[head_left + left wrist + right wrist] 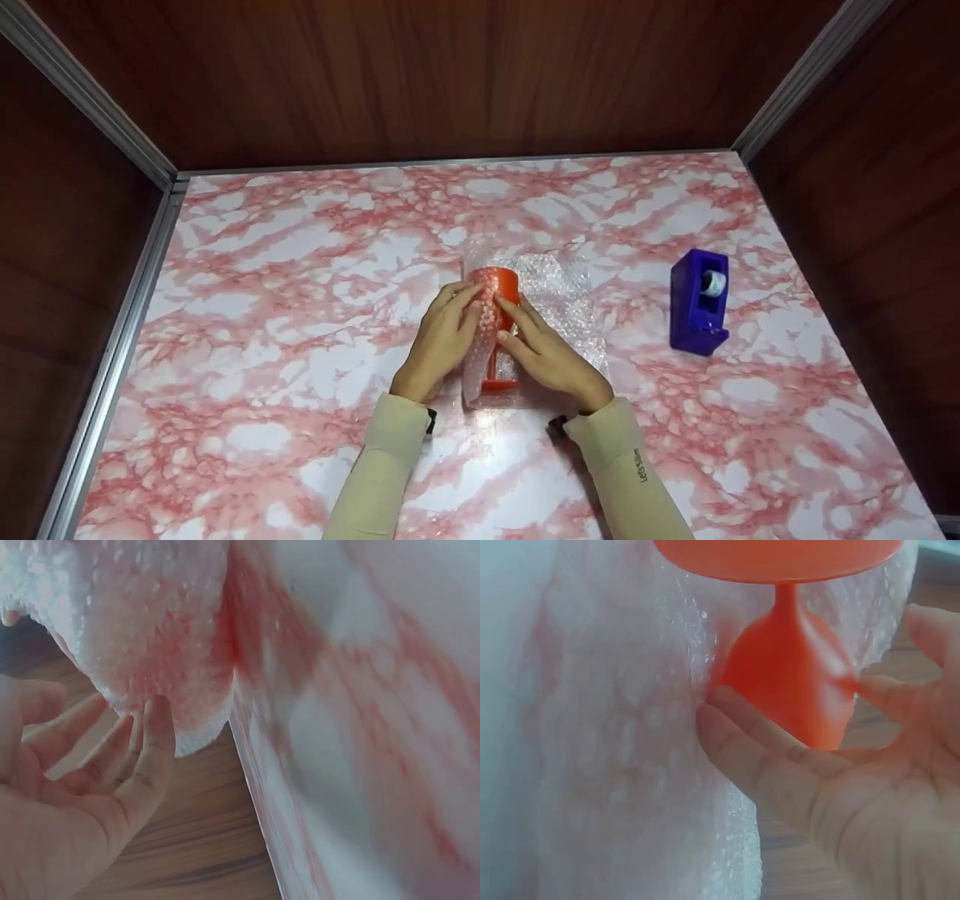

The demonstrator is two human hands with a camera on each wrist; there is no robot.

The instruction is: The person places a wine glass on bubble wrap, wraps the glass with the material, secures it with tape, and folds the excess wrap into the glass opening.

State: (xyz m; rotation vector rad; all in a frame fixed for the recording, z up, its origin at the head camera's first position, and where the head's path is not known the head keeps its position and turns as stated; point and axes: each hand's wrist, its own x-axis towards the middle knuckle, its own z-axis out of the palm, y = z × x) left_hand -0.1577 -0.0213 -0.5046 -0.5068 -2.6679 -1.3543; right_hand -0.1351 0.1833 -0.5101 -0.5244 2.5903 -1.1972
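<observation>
An orange goblet [508,283] lies on its side on a sheet of bubble wrap [574,315], its round foot [780,559] toward the person. The wrap's left part is folded up over the goblet's left side. With fairly straight fingers, my left hand [442,330] presses this folded part; its fingertips touch the wrap's outer face in the left wrist view. My right hand [551,352] rests against the goblet's bowl [787,682], fingers extended, some touching its side and others reaching along the wrap beside it.
A purple tape dispenser [699,304] with a roll of clear tape stands to the right on the pink-and-white marbled table [300,360]. Dark wood panels [450,82] with metal edging enclose the back and both sides.
</observation>
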